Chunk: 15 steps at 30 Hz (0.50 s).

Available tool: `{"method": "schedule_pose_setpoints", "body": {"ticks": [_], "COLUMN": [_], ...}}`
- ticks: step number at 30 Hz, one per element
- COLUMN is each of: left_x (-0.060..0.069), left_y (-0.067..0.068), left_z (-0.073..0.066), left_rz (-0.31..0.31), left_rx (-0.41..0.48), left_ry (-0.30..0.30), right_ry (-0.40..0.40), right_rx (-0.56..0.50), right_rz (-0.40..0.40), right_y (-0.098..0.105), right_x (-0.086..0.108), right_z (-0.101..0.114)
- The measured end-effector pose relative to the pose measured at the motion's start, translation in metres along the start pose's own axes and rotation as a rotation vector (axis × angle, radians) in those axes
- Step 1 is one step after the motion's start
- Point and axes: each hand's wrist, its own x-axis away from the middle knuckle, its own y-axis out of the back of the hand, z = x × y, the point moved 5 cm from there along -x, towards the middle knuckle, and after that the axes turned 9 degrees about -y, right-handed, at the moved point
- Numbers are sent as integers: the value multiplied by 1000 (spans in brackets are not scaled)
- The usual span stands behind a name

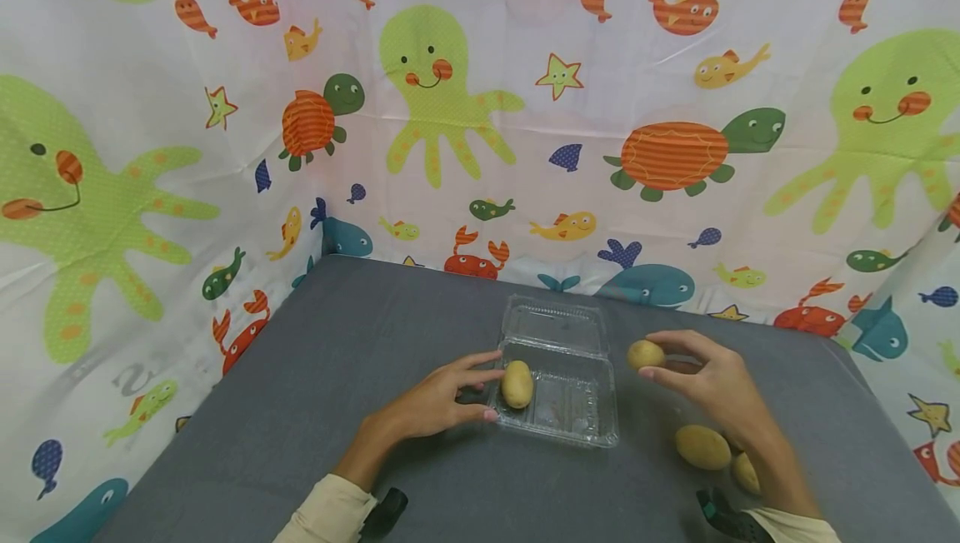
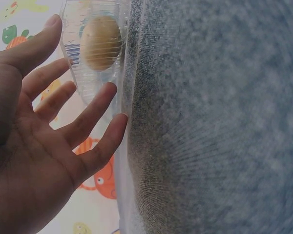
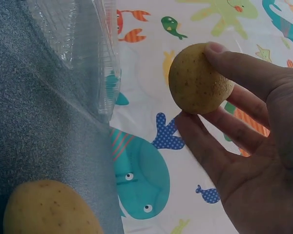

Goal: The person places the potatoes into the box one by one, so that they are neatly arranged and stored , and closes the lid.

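Note:
A clear plastic clamshell box [image 1: 573, 397] lies with its lid [image 1: 555, 325] folded back. One potato [image 1: 517, 385] sits inside at the left; its side shows through the ribbed wall in the left wrist view. My left hand [image 1: 442, 393] is at the box's left edge, fingers and thumb spread and fairly straight, touching or almost touching the rim. My right hand [image 1: 708, 372] pinches a second potato [image 3: 198, 80] between thumb and fingers, held up to the right of the box.
On the grey table [image 1: 337, 343], a loose potato [image 1: 702, 447] lies below my right hand. Another potato [image 1: 746, 474] is partly hidden by my right wrist. A white curtain [image 1: 480, 110] with sea animals hangs behind the table and along its sides.

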Motion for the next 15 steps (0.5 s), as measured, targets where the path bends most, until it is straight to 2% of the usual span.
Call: {"method": "schedule_pose_setpoints", "body": {"ticks": [5, 8, 12, 15], "left_x": [0, 0, 0, 0], "left_y": [0, 0, 0, 0], "left_z": [0, -1, -1, -1], "left_rz": [0, 1, 0, -1], "left_rx": [-3, 0, 0, 1], "left_ry": [-1, 0, 2, 3], "right_ry": [-5, -13, -19, 7], "right_rx": [64, 67, 29, -5], "right_rz": [-11, -6, 5, 8], "right_y": [-3, -6, -9, -13], "right_x": [-1, -1, -1, -1], "right_z": [1, 2, 4, 5]}}
